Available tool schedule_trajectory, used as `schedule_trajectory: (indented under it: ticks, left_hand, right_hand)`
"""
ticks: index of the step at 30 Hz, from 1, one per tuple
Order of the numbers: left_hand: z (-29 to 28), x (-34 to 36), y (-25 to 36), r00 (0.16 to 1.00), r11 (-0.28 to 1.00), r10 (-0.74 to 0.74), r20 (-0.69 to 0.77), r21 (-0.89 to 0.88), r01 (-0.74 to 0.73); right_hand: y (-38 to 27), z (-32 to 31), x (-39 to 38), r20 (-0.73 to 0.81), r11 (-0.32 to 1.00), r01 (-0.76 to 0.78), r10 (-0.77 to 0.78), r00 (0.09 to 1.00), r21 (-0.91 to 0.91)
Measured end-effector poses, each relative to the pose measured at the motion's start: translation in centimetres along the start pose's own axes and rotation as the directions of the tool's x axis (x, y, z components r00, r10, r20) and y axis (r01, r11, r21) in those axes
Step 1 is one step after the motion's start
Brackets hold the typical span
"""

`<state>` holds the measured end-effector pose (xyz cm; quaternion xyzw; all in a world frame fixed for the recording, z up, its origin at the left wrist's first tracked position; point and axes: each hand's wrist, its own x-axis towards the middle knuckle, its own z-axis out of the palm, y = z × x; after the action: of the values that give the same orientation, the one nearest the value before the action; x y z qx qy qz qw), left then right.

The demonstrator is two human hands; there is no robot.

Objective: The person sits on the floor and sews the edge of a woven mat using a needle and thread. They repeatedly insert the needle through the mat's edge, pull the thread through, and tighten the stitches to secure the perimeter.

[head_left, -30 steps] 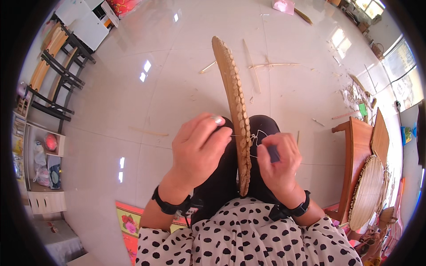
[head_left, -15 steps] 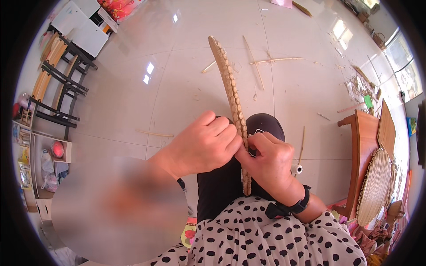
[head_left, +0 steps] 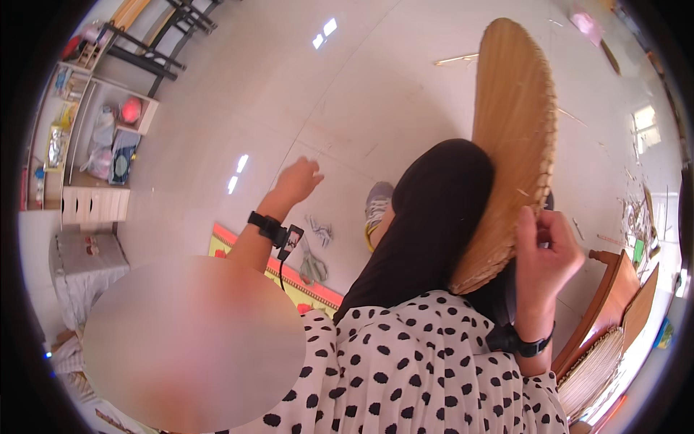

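A curved tan woven piece [head_left: 515, 108] with a bumpy rim stands tilted beside my knee [head_left: 452, 173]. My right hand [head_left: 542, 246] is closed in a pinch at its near-right edge; any needle or thread in it is too small to make out. My left hand [head_left: 296, 181] is out over the floor, away from the piece, slightly blurred, fingers loosely apart with nothing visible in them. Below it on the floor lie grey-handled scissors [head_left: 314, 270] and a small pale tangled bundle [head_left: 319, 230], near a red-and-yellow floral mat [head_left: 322, 296].
Shelving [head_left: 70, 108] with bags and a dark-legged bench [head_left: 134, 50] stand at left. A grey-covered box [head_left: 90, 257] sits below the shelves. A wooden furniture piece [head_left: 600, 289] with woven rounds [head_left: 593, 372] leans at right. Straw scraps [head_left: 632, 210] and a pink item [head_left: 585, 22] lie on the floor.
My left hand has left the piece and moved out leftward. The piece has swung right, showing its broad face, my right hand still at its edge. The view has turned leftward.
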<state>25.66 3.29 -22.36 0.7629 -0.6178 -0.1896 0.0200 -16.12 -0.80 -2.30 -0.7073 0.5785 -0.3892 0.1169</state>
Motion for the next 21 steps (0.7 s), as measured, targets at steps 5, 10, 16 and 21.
schedule_trajectory:
  ticks: [5, 10, 16, 21]
  left_hand:
    - [13.9, -6.2, -8.4, 0.885, 0.994, -0.104, 0.454, 0.074, 0.079]
    - [19.4, -8.8, -7.2, 0.93, 0.986, -0.117, 0.348, -0.072, 0.151]
    - [25.3, -8.3, -7.1, 0.979, 0.993, -0.083, 0.184, -0.069, 0.097]
    - [23.6, -3.4, -6.1, 0.982, 0.914, -0.176, -0.065, -0.381, 0.138]
  right_hand:
    - [1.2, 0.1, -0.3, 0.015, 0.998, -0.047, 0.048, 0.999, -0.028]
    - [1.0, -0.1, -0.3, -0.001, 0.992, -0.078, 0.078, 0.997, -0.101]
    - [-0.1, 0.1, -0.1, 0.01, 0.996, -0.023, 0.024, 1.0, -0.09]
    - [-0.7, 0.8, -0.1, -0.025, 0.998, -0.031, 0.03, 0.999, -0.059]
